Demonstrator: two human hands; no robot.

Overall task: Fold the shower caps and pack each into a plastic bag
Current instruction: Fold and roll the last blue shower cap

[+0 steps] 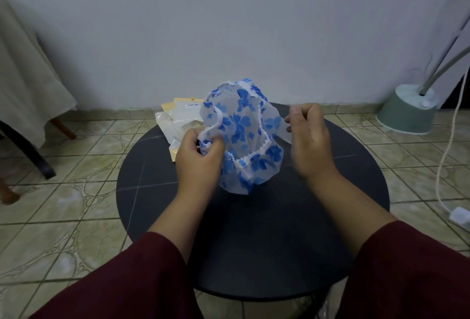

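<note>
Overhead, both hands (201,155) (309,138) pinch the blue-flowered shower cap (241,138); bag (178,120) label unreadable.

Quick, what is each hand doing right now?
Left hand: fingers pinch the lacy edge of the blue flowered shower cap.
Right hand: fingers curled, pinching the cap's other edge; slightly blurred.

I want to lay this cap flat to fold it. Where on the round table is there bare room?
The near half of the black table, between the two forearms and toward the front rim, is bare, as is the right side beyond the right hand. The far left is crowded: plastic bags lie there, overhanging the rim, behind the left hand that grips the shower cap.
</note>
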